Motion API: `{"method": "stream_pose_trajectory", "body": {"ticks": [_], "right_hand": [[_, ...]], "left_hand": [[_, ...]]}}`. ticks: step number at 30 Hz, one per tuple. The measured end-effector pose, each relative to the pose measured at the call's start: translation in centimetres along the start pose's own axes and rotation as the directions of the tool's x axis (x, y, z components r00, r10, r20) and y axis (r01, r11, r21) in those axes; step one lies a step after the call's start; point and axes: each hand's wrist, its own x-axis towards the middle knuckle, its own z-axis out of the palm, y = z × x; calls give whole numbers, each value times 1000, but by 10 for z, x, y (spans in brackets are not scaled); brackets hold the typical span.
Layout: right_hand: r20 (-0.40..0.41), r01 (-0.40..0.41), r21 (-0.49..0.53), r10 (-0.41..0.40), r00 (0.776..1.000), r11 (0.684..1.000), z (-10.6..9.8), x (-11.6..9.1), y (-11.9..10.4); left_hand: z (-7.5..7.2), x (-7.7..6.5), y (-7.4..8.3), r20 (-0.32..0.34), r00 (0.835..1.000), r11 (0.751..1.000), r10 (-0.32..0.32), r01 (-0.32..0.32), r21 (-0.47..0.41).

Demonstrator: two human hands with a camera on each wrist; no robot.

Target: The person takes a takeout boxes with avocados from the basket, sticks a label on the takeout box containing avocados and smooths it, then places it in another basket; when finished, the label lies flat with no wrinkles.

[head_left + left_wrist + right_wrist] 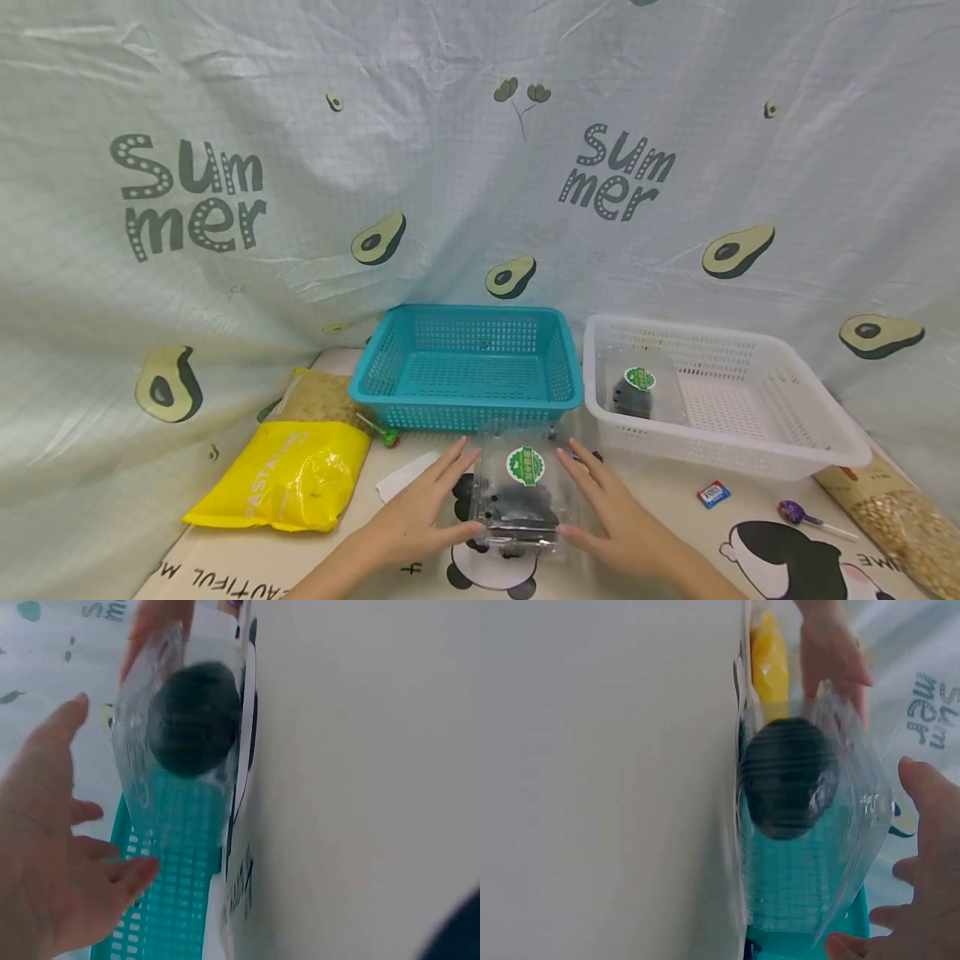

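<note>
A clear plastic clamshell box [516, 493] with a green and white sticker [525, 465] lies on the table in front of the teal basket. Through its walls a dark rounded thing shows, large in the left wrist view [193, 720] and the right wrist view [789, 778]. My left hand [420, 510] is at the box's left side, fingers spread and pointing forward. On the opposite side is my right hand [626, 515], its fingers likewise spread. Both wrist views show a gap between the near hand and the box.
The teal basket [467, 418] stands behind; a white basket [738, 448] to its right holds a similar clear box [640, 379]. Yellow pasta bag [292, 475] lies left, a bag of grains [892, 517] far right. Lollipops [792, 511] and a small packet [713, 494] lie around.
</note>
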Motion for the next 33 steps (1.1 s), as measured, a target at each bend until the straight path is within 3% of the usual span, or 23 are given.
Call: {"method": "stream_pose_trajectory", "body": {"ticks": [3, 6, 12, 14, 20, 24, 27, 31, 33], "right_hand": [[37, -65, 50, 63, 997, 997, 2, -8, -4], [72, -113, 62, 108, 992, 992, 5, -12, -9], [41, -117, 8, 116, 992, 993, 7, -16, -14], [18, -112, -33, 113, 993, 993, 2, -19, -17], [-22, -144, -48, 144, 989, 988, -40, -25, -32], [-65, -157, -41, 154, 986, 987, -80, -28, -30], [-114, -161, -53, 154, 981, 986, -107, -27, -18], [-135, -216, -85, 203, 970, 973, -138, -25, 9], [-134, -239, -103, 224, 965, 966, -151, -25, 26]], "left_hand": [[8, -7, 4, 88, 992, 987, -89, 100, -126], [17, -10, 10, 136, 986, 980, -101, 122, -156], [22, -12, 20, 91, 994, 997, -53, 58, -55], [20, -13, 26, 84, 996, 997, -43, 48, -60], [2, -4, 56, 0, 997, 996, 77, -77, -51], [-8, 25, 77, -64, 982, 982, 180, -183, -39], [-9, 59, 88, -105, 956, 962, 275, -274, 23], [-4, 111, 98, -109, 922, 925, 372, -358, 127], [0, 138, 104, -78, 931, 931, 357, -348, 114]]}}
